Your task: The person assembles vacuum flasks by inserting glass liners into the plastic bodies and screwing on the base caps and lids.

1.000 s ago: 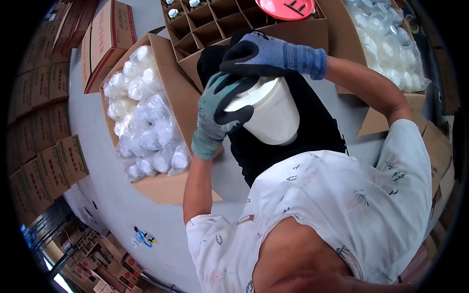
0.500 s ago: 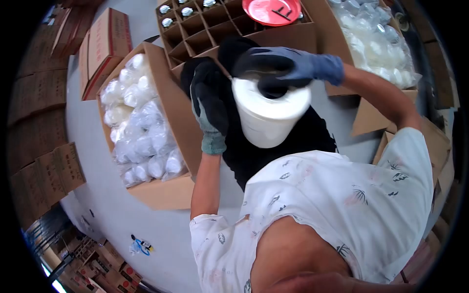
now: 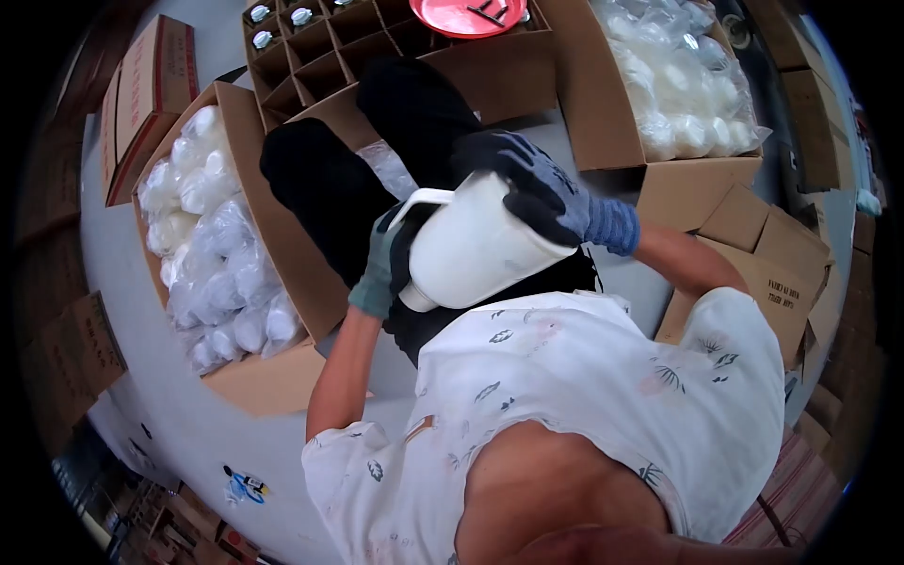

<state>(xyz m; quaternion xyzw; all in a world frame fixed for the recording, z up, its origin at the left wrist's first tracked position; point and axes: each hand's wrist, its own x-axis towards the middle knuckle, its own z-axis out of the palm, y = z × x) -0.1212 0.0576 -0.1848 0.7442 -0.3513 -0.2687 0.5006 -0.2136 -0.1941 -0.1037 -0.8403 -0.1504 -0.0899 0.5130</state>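
Note:
A white jug (image 3: 480, 247) with a handle lies tilted on its side over my lap, its narrow round end toward the lower left. My left hand (image 3: 384, 266), in a grey-green glove with dark palm, is wrapped round the jug's handle side. At the upper right my right hand (image 3: 539, 186), in a blue-grey glove with dark fingers, grips the wide end. Some of the fingers of both hands are hidden.
An open carton (image 3: 273, 202) of plastic-wrapped white pieces stands left, another (image 3: 603, 122) at upper right. Ahead is a divided carton (image 3: 499, 80) with silver-capped items and a red dish (image 3: 452, 21). Flattened cardboard (image 3: 753, 273) lies right; a closed box (image 3: 151, 104) stands upper left.
The jug has turned from upright onto its side, showing its handle. My left hand, apart from it half a second ago, now holds it. The surroundings have shifted left in view.

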